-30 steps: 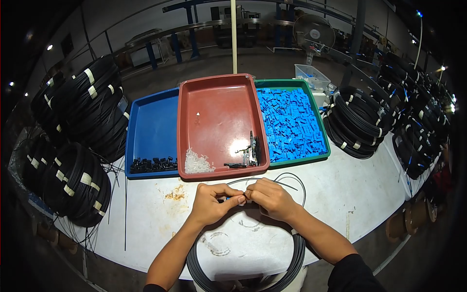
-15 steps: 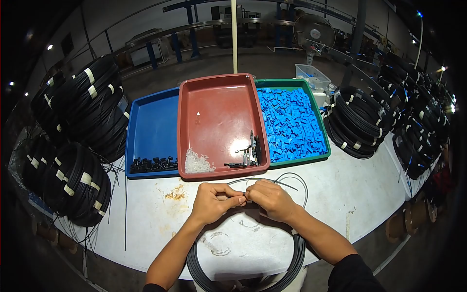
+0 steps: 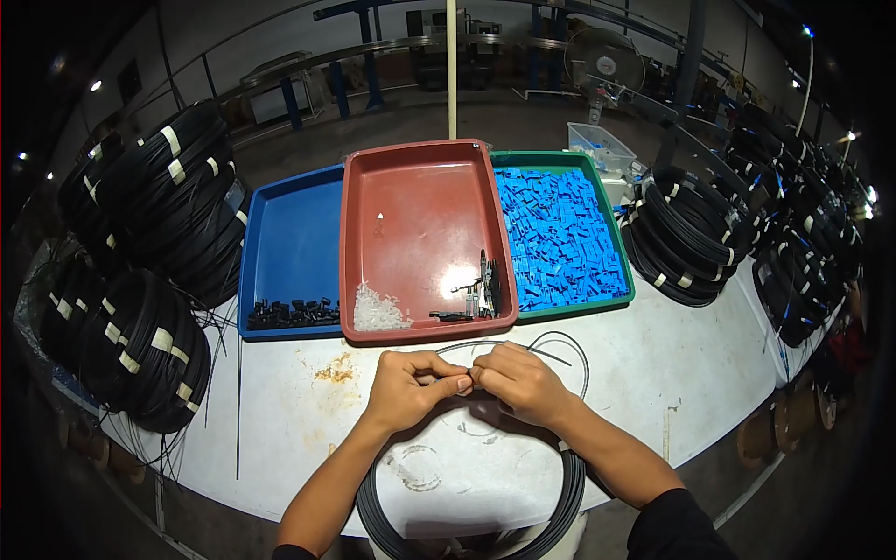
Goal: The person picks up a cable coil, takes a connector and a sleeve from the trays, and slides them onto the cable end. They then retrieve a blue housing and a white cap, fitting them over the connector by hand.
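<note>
My left hand [image 3: 408,387] and my right hand [image 3: 523,385] meet over the near part of the table, both closed in a pinch with the fingertips touching. Between them is something small and dark, mostly hidden by the fingers. Below the hands, a coil of black cable [image 3: 367,499] rests at the table's front edge, partly under my forearms. A loose loop of thin cable [image 3: 586,359] rises behind my right hand, and one cable end lies just above it.
Behind my hands stand a blue tray [image 3: 297,210] with black parts, a red tray [image 3: 420,191] with clear sleeves and black connectors, and a green tray [image 3: 621,271] full of blue pieces. Taped cable coils [image 3: 140,345] are stacked left; more coils [image 3: 686,233] stand right.
The hands stay together in nearly the same place, with only slight finger movement. The view has shifted very slightly.
</note>
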The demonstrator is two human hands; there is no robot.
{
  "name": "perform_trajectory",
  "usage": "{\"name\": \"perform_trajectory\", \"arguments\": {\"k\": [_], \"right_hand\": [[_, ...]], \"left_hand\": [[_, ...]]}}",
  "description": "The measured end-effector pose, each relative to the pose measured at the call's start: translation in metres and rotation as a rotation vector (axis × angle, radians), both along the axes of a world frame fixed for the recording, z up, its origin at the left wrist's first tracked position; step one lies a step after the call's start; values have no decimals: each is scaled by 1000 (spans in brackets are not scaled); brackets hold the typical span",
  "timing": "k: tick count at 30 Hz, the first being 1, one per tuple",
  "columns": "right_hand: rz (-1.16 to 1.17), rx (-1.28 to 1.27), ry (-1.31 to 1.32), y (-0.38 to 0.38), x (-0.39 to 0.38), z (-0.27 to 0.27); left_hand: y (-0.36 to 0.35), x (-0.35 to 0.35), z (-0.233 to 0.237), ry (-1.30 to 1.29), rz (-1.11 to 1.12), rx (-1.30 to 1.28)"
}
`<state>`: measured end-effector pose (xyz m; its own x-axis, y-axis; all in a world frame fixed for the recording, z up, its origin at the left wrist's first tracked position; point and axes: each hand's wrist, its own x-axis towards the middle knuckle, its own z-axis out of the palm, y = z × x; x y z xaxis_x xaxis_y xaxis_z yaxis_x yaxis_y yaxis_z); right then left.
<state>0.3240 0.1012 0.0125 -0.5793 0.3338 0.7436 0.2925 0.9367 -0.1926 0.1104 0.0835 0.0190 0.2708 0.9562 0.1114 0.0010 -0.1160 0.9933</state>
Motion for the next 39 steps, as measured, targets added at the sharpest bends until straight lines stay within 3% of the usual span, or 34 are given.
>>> {"name": "perform_trajectory", "arguments": {"k": [1, 2, 4, 5, 7, 8, 10, 11, 12, 14, 15, 16, 17, 18, 21, 23, 24, 26, 27, 28, 30, 31, 34, 36, 38, 39], "right_hand": [[5, -31, 22, 0, 0, 1], [3, -31, 23, -2, -1, 2], [-60, -710, 163, -5, -2, 1], [-72, -849, 157, -3, -1, -1], [-36, -817, 205, -4, -3, -2], [4, -778, 248, -4, -5, -2], [-7, -674, 232, -2, -6, -2], [13, -401, 182, 1, -6, -2], [32, -131, 133, 3, -5, -2], [10, -72, 89, -2, -4, 1], [-24, -312, 133, -6, -5, -3], [-58, -548, 177, -7, -5, -4], [-69, -746, 121, -7, -2, 5], [-72, -747, 125, -7, -2, 5], [39, -916, 279, -7, -5, 3], [6, -471, 207, -8, -7, -2], [11, -473, 202, -6, -6, -1], [21, -72, 88, 0, -3, 2], [-9, -23, 59, -2, -3, 5], [-4, -24, 58, -4, -4, 2], [-67, -566, 201, -8, -7, -4], [-88, -773, 152, -8, -3, 6], [14, -875, 303, -4, -6, -5], [7, -817, 284, -6, -7, -2], [-17, -528, 244, -7, -8, -2], [-14, -530, 241, -6, -8, 1]], "left_hand": [[-1, 1, 1, 217, 47, 349], [0, 1, 2, 218, 46, 349], [3, 0, 4, 599, 10, 1185], [4, -1, 5, 599, 4, 1183], [6, -2, 6, 629, 52, 1335], [6, -2, 5, 629, 53, 1335], [4, 0, 1, 404, 101, 975], [0, 3, -2, 333, 169, 709], [-1, 4, -3, 330, 173, 708], [-1, 6, -3, 191, 109, 471], [-1, 4, -1, 343, 103, 746], [2, 3, 1, 343, 101, 748], [5, 1, 4, 467, 70, 1040], [6, 0, 4, 590, 35, 1330], [10, -3, -3, 464, 67, 1251], [8, -2, -3, 370, 96, 1074], [5, -1, -2, 371, 103, 1071], [-1, 1, -2, 245, 100, 514], [0, 1, -7, 115, 61, 353], [0, 0, -5, 115, 67, 352], [4, 0, 3, 435, 19, 1060], [3, -2, 6, 593, -27, 1239], [9, -1, 3, 544, 64, 1439], [9, -2, 3, 559, 86, 1395], [7, -1, -1, 362, 117, 1043], [1, 1, -1, 306, 161, 816]]}}
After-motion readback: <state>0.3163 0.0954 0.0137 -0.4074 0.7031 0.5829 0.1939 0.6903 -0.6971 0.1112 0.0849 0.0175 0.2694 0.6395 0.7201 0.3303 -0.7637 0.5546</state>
